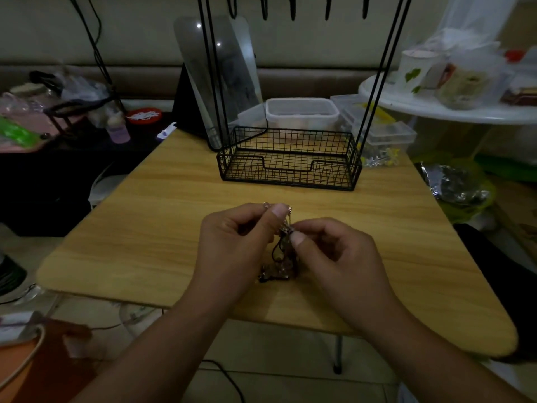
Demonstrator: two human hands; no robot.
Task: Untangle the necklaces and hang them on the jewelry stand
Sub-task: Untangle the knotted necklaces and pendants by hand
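A tangled bunch of necklaces (278, 264), dark cords and thin metal chain, hangs between my two hands above the wooden table (151, 216). My left hand (235, 239) pinches the top of the tangle, where small metal rings stick out above the thumb. Just to its right, my right hand (334, 251) pinches a strand of the same tangle. The lower end of the bunch rests on the table. The black wire jewelry stand (287, 158) stands at the far side of the table, its basket base in front and its hooks (293, 8) high at the frame's top.
A tilted mirror (215, 77) leans behind the stand's left post. Clear plastic boxes (302, 112) sit behind and right of the basket. A white round table (453, 109) with cups and bags stands at the right. Clutter fills the dark surface at the left.
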